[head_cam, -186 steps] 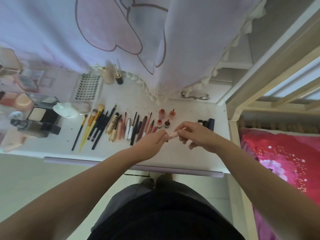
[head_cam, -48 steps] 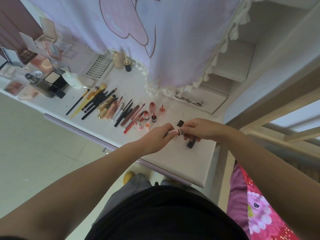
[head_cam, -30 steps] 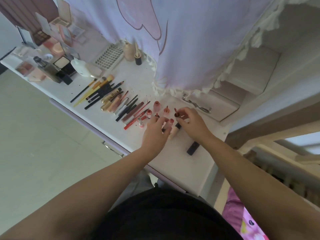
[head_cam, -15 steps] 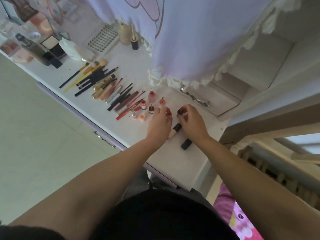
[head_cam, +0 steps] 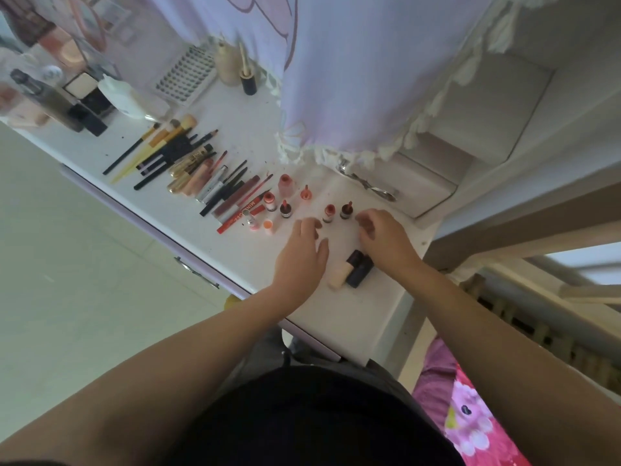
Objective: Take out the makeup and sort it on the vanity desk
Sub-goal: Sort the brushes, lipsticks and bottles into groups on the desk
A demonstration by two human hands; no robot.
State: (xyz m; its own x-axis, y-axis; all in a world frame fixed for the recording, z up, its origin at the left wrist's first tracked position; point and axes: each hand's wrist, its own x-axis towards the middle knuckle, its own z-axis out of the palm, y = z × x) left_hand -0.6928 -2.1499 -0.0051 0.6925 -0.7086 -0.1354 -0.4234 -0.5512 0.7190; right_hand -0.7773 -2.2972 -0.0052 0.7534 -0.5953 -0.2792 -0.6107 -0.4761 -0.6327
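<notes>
Both hands' fingers loosely curled, empty, lipstick tubes lying diagonally between wrists

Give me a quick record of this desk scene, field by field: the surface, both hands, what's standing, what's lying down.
surface: white vanity desk
left hand: fingers relaxed, holding nothing
right hand: fingers loosely curled, holding nothing
standing: small red bottles, just beyond both hands
lying: two tubes between the hands, one cream, one dark
sorted row: brushes and pencils at left
</notes>
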